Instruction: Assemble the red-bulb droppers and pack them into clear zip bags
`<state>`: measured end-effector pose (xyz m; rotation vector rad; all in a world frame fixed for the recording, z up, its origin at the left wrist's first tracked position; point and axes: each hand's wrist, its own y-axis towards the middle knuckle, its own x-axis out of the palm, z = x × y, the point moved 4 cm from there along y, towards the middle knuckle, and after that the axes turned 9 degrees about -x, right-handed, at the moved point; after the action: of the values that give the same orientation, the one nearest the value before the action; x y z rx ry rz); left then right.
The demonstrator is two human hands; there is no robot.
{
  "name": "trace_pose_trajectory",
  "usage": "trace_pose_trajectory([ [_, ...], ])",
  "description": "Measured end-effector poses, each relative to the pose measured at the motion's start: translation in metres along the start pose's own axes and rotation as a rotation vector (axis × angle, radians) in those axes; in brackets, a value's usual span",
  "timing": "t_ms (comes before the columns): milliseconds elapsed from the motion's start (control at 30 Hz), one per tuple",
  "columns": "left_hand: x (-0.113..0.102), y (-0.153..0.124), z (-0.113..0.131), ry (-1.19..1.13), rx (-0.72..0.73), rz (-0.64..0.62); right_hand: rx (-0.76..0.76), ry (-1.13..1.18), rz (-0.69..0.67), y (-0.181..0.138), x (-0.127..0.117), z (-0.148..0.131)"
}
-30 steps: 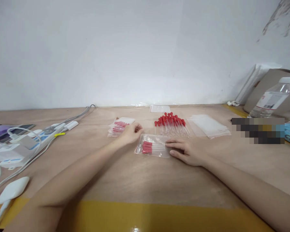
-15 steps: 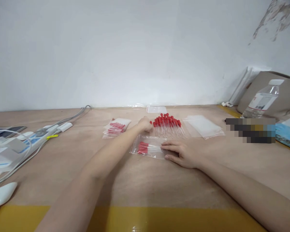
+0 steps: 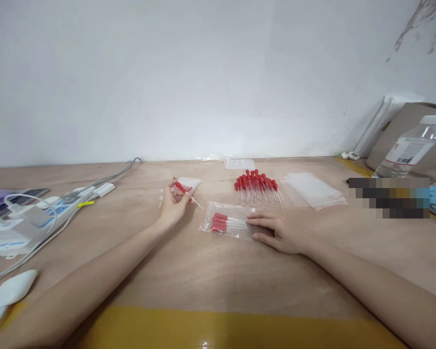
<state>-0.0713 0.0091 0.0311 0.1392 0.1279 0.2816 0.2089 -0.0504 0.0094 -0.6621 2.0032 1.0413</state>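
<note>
My left hand (image 3: 174, 202) is closed on a single red-bulbed glass dropper (image 3: 187, 193), its tip pointing right toward a clear plastic bag (image 3: 225, 224). That bag lies flat in the middle and holds a few red-bulbed droppers. My right hand (image 3: 279, 231) rests flat with fingers stretched on the bag's right end. Behind the bag sits a pile of loose droppers (image 3: 257, 188). A stack of filled bags (image 3: 191, 185) lies just behind my left hand, partly hidden by it.
Empty clear bags (image 3: 312, 190) lie right of the dropper pile. A power strip with cables (image 3: 54, 208) and a white mouse (image 3: 11, 290) sit at left. A water bottle (image 3: 409, 148) and cardboard box (image 3: 403, 131) stand at the far right, by the wall.
My left hand reached to the dropper pile, took one dropper and drew back left with it. My right hand stayed on the bag.
</note>
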Motion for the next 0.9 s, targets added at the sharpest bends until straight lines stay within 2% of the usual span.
trace_pose_trajectory([
  [167, 0.017, -0.009, -0.012, -0.155, -0.006, 0.019, 0.022, -0.018, -0.007, 0.000, -0.002, -0.002],
  [267, 0.027, -0.015, -0.018, -0.155, -0.071, -0.039, 0.037, -0.030, -0.020, 0.001, -0.003, -0.003],
  [433, 0.034, -0.022, -0.022, -0.002, -0.060, -0.179, 0.040, -0.018, -0.020, 0.000, -0.002, -0.002],
  [567, 0.035, -0.021, -0.021, 0.133, -0.034, -0.214, 0.025, -0.018, 0.003, -0.001, -0.001, 0.000],
  [700, 0.040, -0.018, -0.023, 0.233, -0.002, -0.341, 0.016, -0.022, 0.017, -0.001, -0.001, 0.000],
  [833, 0.038, -0.015, -0.026, 0.360, 0.104, -0.322, 0.022, -0.025, 0.001, -0.001, -0.001, -0.001],
  [900, 0.039, -0.016, -0.026, 0.369, 0.110, -0.375, 0.028, -0.022, -0.002, -0.001, -0.001, 0.001],
])
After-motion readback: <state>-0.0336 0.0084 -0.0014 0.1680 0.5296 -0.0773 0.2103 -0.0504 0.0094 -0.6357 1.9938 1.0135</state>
